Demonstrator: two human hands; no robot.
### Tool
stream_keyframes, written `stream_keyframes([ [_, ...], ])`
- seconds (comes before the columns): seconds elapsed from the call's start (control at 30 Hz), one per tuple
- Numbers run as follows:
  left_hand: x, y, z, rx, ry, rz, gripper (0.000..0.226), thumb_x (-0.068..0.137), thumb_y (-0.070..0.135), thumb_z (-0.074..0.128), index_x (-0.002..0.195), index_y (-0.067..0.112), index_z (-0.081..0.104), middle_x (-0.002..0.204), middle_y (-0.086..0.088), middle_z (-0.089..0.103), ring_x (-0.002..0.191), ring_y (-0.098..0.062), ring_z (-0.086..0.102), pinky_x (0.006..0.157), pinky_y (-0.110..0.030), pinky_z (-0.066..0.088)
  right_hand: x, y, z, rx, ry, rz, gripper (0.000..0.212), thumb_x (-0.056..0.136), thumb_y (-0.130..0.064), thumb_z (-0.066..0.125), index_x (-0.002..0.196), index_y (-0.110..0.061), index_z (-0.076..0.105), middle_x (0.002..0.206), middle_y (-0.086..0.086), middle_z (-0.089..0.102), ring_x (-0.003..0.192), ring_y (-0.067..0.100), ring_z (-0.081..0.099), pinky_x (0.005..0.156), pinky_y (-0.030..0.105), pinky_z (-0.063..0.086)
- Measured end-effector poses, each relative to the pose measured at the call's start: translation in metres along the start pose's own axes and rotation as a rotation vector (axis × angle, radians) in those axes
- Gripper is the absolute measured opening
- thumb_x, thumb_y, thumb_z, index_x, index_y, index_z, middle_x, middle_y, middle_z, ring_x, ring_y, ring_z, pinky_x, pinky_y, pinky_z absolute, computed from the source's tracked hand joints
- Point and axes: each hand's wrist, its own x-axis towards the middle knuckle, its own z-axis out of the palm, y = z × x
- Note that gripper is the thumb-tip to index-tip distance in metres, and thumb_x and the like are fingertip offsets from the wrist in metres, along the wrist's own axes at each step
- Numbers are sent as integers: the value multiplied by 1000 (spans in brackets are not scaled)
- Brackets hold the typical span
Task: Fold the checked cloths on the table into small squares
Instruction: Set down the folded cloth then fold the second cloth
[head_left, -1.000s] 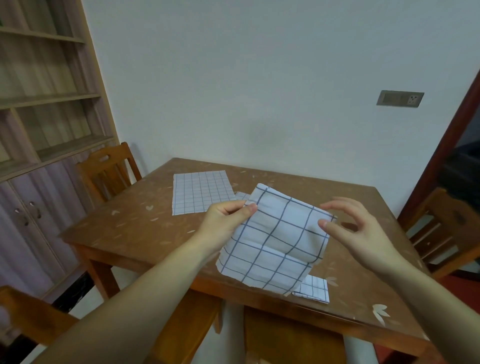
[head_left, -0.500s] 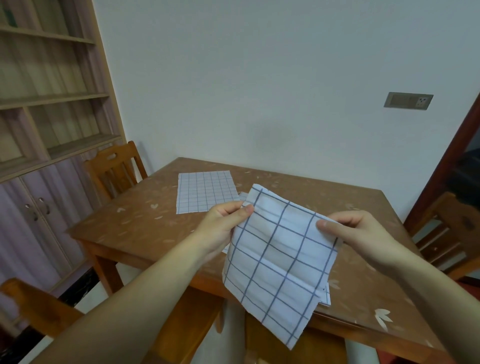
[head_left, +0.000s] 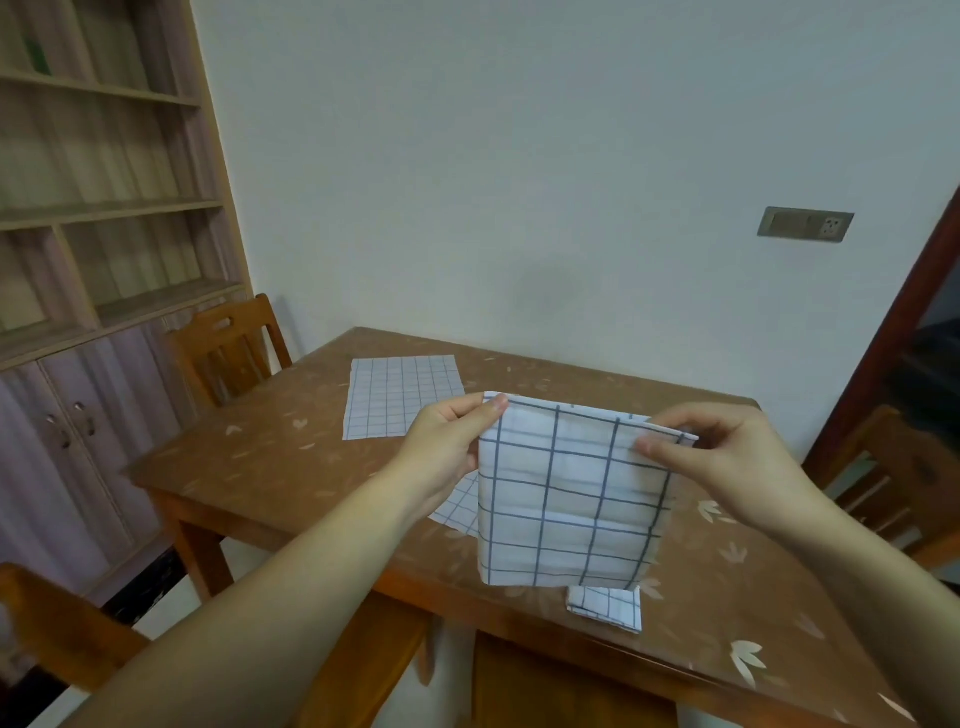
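I hold a white cloth with a wide dark check (head_left: 566, 493) up in the air above the brown table (head_left: 270, 457). My left hand (head_left: 447, 441) pinches its top left corner and my right hand (head_left: 727, 457) pinches its top right corner, so it hangs down flat and folded over. A fine-checked cloth (head_left: 400, 395) lies flat at the far left of the table. A small folded checked square (head_left: 608, 608) rests near the front edge, partly hidden by the held cloth. Another checked cloth (head_left: 460, 506) peeks out behind my left wrist.
A wooden chair (head_left: 228, 348) stands at the table's left side, another chair (head_left: 904, 478) at the right, and chair backs (head_left: 561, 686) sit below the front edge. A shelf unit with cupboards (head_left: 93, 260) fills the left wall.
My right hand closed on the cloth's right corner. Both hands pulled the cloth from slanted to hanging straight and level.
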Motion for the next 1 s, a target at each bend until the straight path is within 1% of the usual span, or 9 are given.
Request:
stream_keyframes([
  [0.07, 3, 0, 4, -56, -5, -2, 20, 95, 15, 58, 101, 2, 72, 96, -13, 75, 87, -21, 71, 80, -31, 60, 0, 1, -4, 26, 26, 12, 20, 81, -10, 79, 93, -25, 72, 70, -5, 69, 46, 6, 49, 52, 12, 42],
  [0.1, 4, 1, 6, -84, -3, -5, 19, 95, 14, 58, 101, 2, 71, 96, -13, 75, 87, -21, 72, 80, -31, 60, 0, 2, -7, 66, 30, 30, 29, 82, -10, 78, 103, -28, 69, 74, 2, 71, 52, 15, 56, 58, 15, 46],
  [0.2, 8, 0, 11, -117, 8, -1, 18, 94, 13, 58, 101, 1, 71, 94, -13, 75, 84, -20, 72, 78, -30, 61, 1, 2, -13, 147, 35, 64, 35, 86, -12, 73, 114, -31, 67, 85, 25, 70, 89, 37, 68, 78, 32, 51],
  [0.33, 11, -1, 16, -131, 19, 2, 18, 93, 13, 58, 102, 2, 70, 97, -13, 75, 89, -21, 71, 80, -31, 60, 1, 0, -16, 135, 63, 75, 14, 89, -16, 68, 96, -25, 75, 89, 3, 78, 90, 18, 73, 86, 30, 53],
  [0.47, 11, 0, 18, -119, 7, 9, 22, 96, 16, 56, 107, 4, 70, 101, -13, 75, 92, -21, 71, 81, -31, 60, 2, -1, -15, 137, 114, 68, 20, 92, -15, 65, 81, -27, 76, 81, -12, 78, 80, 1, 71, 76, 17, 56],
  [0.67, 2, -5, 23, 164, 7, 25, 40, 96, 39, 54, 104, 2, 69, 103, -17, 74, 98, -31, 70, 92, -48, 55, 5, -2, -14, 163, 199, 97, 12, 91, -14, 66, 92, -9, 77, 87, 9, 77, 87, 21, 70, 85, 37, 55],
  [0.8, -3, -6, 23, 276, -27, 58, 76, 80, 67, 60, 96, -7, 63, 92, -21, 67, 87, -36, 65, 97, -54, 49, 6, -6, -13, -158, -37, 75, 9, 87, -32, 69, 84, -27, 76, 81, -8, 76, 78, 4, 69, 75, 23, 51],
  [0.9, -3, -3, 24, 256, -53, 49, 43, 97, 42, 52, 91, 4, 71, 97, -19, 74, 94, -34, 70, 92, -47, 53, 8, -12, 1, -333, -264, 76, 25, 84, -47, 70, 85, -23, 75, 77, -2, 74, 70, 6, 67, 67, 28, 51],
  [1.0, -2, 1, 17, 247, -79, 35, 45, 89, 52, 57, 91, 10, 72, 96, -14, 74, 93, -32, 69, 90, -46, 53, 12, -20, 12, -175, -288, 36, 36, 88, -33, 70, 74, 0, 69, 61, 14, 61, 56, 17, 52, 56, 29, 40],
])
